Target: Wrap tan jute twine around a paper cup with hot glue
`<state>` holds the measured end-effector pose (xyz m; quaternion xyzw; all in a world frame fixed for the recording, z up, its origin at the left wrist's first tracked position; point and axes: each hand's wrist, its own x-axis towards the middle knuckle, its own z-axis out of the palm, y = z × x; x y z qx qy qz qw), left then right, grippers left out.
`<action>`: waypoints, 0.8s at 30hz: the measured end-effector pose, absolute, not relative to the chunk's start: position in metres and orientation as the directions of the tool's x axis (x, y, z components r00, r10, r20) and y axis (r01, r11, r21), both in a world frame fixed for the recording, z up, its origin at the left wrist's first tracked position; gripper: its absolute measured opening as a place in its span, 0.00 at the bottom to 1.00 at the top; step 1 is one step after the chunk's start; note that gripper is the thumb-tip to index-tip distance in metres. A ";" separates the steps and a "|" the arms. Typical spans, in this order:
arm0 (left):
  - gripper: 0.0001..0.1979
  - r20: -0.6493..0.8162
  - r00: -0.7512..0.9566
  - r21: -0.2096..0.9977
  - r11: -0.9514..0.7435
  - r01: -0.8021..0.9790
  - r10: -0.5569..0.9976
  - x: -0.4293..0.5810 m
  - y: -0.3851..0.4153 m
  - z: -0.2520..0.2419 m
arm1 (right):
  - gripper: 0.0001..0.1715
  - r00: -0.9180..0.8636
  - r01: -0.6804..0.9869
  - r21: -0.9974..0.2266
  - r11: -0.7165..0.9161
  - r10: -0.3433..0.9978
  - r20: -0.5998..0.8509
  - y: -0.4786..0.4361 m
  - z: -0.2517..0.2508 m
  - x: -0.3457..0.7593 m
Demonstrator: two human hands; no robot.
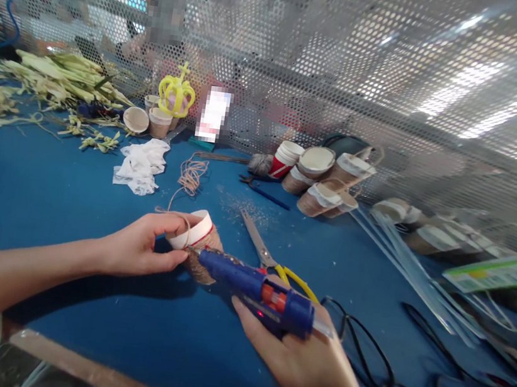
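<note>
My left hand (147, 245) pinches a paper cup (199, 231) near its white rim, and the cup lies tilted. Brown twine wraps the cup's lower part, with a red line below the rim. A loose strand of twine (191, 175) runs from the cup to a small coil on the table. My right hand (294, 357) is closed around a blue glue gun (251, 284). The gun's nozzle meets or nearly meets the wrapped side, close to my left fingertips. Yellow-handled scissors (263, 248) lie open behind the gun.
White cloth (141, 165), blue-handled pliers (265, 192) and several twine-wrapped cups (317, 198) stand or lie farther back. Clear glue sticks (405, 270) and a black cable (374, 348) are at the right. Corn husks (59, 78) lie at the back left, before a perforated metal screen (282, 50).
</note>
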<state>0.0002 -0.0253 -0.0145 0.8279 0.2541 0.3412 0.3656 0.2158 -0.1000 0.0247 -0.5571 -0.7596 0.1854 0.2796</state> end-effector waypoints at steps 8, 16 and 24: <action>0.02 0.395 0.638 0.762 -0.624 0.173 0.661 0.001 -0.026 -0.013 | 0.09 -0.109 0.764 -0.589 0.262 0.953 0.283 -0.095 0.028 0.222; 0.07 0.376 0.620 0.782 -0.595 0.186 0.689 0.002 -0.027 -0.014 | 0.12 -0.079 0.766 -0.628 0.134 0.990 0.114 -0.083 0.027 0.233; 0.07 0.344 0.609 0.778 -0.580 0.241 0.714 0.002 -0.028 -0.014 | 0.22 0.014 0.650 -0.757 -0.063 0.997 -0.071 -0.074 0.029 0.231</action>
